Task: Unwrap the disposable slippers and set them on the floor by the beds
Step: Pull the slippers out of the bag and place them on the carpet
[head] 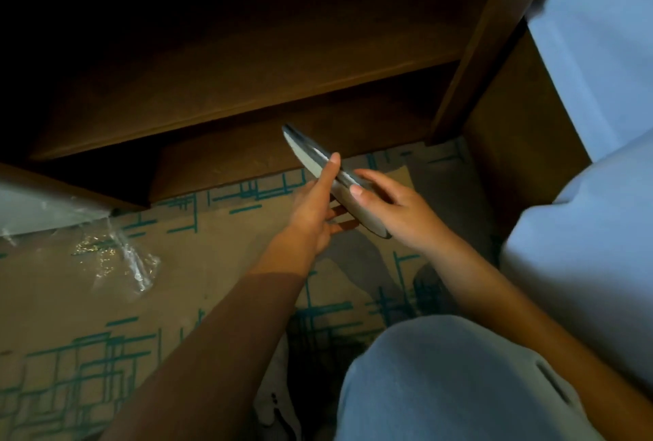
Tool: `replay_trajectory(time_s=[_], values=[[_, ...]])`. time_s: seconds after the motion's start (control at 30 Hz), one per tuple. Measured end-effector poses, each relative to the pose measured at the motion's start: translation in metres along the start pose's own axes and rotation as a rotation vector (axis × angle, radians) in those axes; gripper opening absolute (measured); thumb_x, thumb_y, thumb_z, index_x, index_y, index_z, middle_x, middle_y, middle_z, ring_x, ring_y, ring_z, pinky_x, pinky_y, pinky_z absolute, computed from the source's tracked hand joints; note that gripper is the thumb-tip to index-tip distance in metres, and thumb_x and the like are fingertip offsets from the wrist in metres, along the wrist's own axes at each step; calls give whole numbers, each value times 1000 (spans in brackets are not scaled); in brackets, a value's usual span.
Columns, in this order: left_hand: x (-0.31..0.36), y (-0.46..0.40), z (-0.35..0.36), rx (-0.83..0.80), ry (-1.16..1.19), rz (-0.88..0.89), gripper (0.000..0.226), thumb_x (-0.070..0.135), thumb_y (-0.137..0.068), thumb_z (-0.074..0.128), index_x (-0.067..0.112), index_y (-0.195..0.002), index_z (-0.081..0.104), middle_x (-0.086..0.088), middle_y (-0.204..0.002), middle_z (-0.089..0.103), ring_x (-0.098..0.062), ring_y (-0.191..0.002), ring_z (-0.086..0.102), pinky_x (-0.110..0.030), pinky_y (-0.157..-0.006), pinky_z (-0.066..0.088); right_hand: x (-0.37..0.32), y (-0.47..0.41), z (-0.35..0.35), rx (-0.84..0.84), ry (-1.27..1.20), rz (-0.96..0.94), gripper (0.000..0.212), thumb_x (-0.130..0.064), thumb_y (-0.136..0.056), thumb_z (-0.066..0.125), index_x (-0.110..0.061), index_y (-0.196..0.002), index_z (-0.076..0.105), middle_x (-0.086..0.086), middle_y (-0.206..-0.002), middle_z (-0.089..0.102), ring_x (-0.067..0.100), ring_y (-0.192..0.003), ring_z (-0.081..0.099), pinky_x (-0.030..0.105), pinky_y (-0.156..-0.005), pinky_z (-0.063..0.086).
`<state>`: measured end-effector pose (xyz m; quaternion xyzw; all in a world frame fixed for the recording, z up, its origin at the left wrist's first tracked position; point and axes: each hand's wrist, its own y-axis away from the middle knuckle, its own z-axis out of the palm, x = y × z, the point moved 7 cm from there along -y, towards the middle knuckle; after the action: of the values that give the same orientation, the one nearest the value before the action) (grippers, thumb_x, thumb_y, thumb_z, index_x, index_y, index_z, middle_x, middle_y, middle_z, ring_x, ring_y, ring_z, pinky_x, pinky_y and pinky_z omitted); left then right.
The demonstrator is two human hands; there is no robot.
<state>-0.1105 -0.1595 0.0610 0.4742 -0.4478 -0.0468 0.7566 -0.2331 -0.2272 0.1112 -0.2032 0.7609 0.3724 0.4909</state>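
Note:
A flat pair of pale disposable slippers (306, 154) is held edge-on above the patterned carpet (219, 228), in front of a dark wooden nightstand. My left hand (314, 207) presses the slippers' left face with a straight finger along it and the other fingers underneath. My right hand (385, 207) grips the near end, thumb on one side and fingers on the other. A crumpled clear plastic wrapper (120, 260) lies on the carpet to the left.
The wooden nightstand (247, 87) with an open shelf fills the top. A bed in white linen (600, 51) stands on the right, and another bed's corner (35, 207) shows at the left edge. My knee in light trousers (441, 380) is at the bottom.

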Motion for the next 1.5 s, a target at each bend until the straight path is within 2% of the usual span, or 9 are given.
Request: replay_trajectory(time_s=[0.13, 0.3, 0.5, 0.63, 0.77, 1.03, 1.17, 1.3, 1.5], values=[[-14, -11, -2, -84, -37, 0, 59, 56, -78, 77, 19, -123, 67, -10, -114, 74, -28, -104, 72, -54, -85, 59, 27, 3, 4, -39, -168, 115, 20, -46, -95, 60, -60, -108, 55, -31, -105, 63, -13, -98, 62, 24, -93, 52], [-21, -13, -2, -67, -41, 21, 45, 46, -92, 59, 18, -127, 61, -12, -113, 72, -29, -100, 71, -40, -69, 58, 46, 5, -10, 25, -212, 216, 37, -28, -95, 57, -45, -127, 49, -23, -108, 56, 3, -102, 58, 29, -85, 52], [-25, -13, 0, -147, -39, 48, 42, 45, -84, 60, 25, -120, 59, -17, -128, 65, -35, -117, 63, -56, -98, 53, 59, 12, -14, -24, -260, 268, 40, -21, -95, 54, -48, -122, 42, -18, -113, 51, 9, -102, 53, 26, -73, 50], [-29, -13, -5, -89, -132, 36, 56, 29, -74, 63, 15, -128, 57, -20, -123, 66, -37, -114, 63, -54, -97, 54, 69, 20, -21, 41, -189, 284, 47, -14, -88, 59, -42, -124, 47, -20, -109, 54, 3, -99, 53, 26, -75, 48], [-25, -19, -14, 12, -308, 17, 21, 8, -86, 63, 13, -106, 66, -12, -101, 72, -35, -101, 68, -48, -92, 56, 83, 28, -34, 169, -124, 301, 39, -13, -85, 64, -25, -122, 57, -5, -112, 63, 15, -104, 60, 29, -75, 47], [-25, -23, 7, 19, -636, 103, 39, 19, -90, 74, 7, -126, 65, -7, -115, 70, -22, -96, 69, -35, -84, 58, 120, 49, -17, 245, -246, 405, 53, -16, -92, 68, -10, -141, 49, 1, -131, 58, 15, -118, 53, 33, -101, 45], [-8, -11, 9, 193, -795, 326, 40, 24, -92, 71, 6, -127, 64, 1, -112, 65, -13, -95, 62, -20, -74, 50, 146, 68, -6, 290, -372, 501, 62, -15, -92, 66, -15, -149, 42, 6, -143, 53, 26, -131, 50, 42, -113, 39], [-17, 11, 38, 53, -1072, 401, 44, 25, -95, 67, 6, -133, 57, -10, -132, 64, -22, -120, 61, -14, -85, 41, 151, 105, 4, 330, -448, 577, 63, -14, -94, 63, -12, -152, 37, 7, -148, 47, 25, -134, 46, 28, -99, 39], [-57, 10, 52, -304, -1310, 397, 47, 23, -95, 68, 4, -136, 54, -14, -136, 61, -24, -117, 59, -18, -84, 41, 169, 166, 22, 333, -380, 548, 44, -26, -94, 67, -12, -135, 59, 1, -122, 66, 13, -104, 63, 21, -82, 51]])
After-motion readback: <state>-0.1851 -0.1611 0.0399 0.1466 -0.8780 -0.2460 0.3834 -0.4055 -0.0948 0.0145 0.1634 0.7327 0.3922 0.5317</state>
